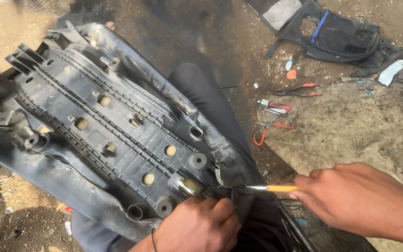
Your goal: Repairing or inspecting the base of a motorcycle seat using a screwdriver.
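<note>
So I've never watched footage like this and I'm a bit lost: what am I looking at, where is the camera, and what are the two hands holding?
The single picture comes from a camera worn on the person's head, looking down at their own two bare hands.

Across the person's lap lies a large black plastic seat base, underside up, ribbed and full of round holes, with black cover material around its edge.

The left hand pinches the cover at the near edge. The right hand holds a thin yellow-handled metal-tipped tool, its tip at that same edge.

On the dirt ground beyond lie red-handled hand tools and a black bag with a blue strip.
</note>
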